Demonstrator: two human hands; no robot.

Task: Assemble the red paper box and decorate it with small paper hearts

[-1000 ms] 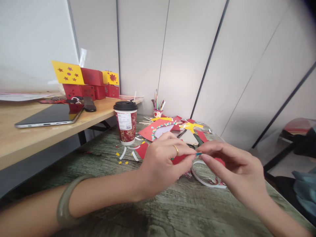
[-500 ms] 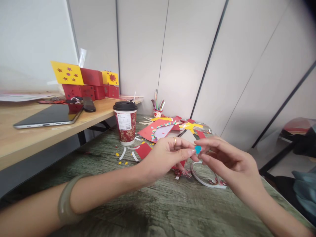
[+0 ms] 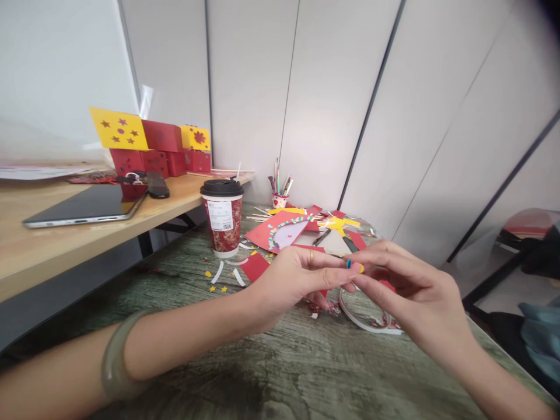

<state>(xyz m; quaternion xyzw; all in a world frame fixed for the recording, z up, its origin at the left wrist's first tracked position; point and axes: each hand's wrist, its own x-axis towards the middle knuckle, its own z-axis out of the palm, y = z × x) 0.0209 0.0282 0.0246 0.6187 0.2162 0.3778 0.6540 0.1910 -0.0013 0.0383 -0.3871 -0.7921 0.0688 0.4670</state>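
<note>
My left hand [image 3: 291, 280] and my right hand [image 3: 409, 289] meet above the green wood-grain table [image 3: 271, 361]. Their fingertips pinch a tiny paper piece [image 3: 355, 266], blue on one side and yellow on the other. A ring sits on my left hand and a pale bangle [image 3: 114, 356] on that wrist. Below the hands lie a roll of white tape [image 3: 365, 309] and a red paper scrap [image 3: 254, 265].
A lidded red paper cup [image 3: 223, 217] stands at the left. Behind it lie a red card with a decorated arch [image 3: 280, 228], red and yellow paper scraps, sticks and a small cup of brushes [image 3: 279, 195]. A higher wooden desk [image 3: 65, 239] carries a tablet [image 3: 90, 205] and red and yellow boxes [image 3: 151, 149].
The hands rose slightly off the table. The small piece turned between the fingertips, showing its blue face, then a yellow edge.
</note>
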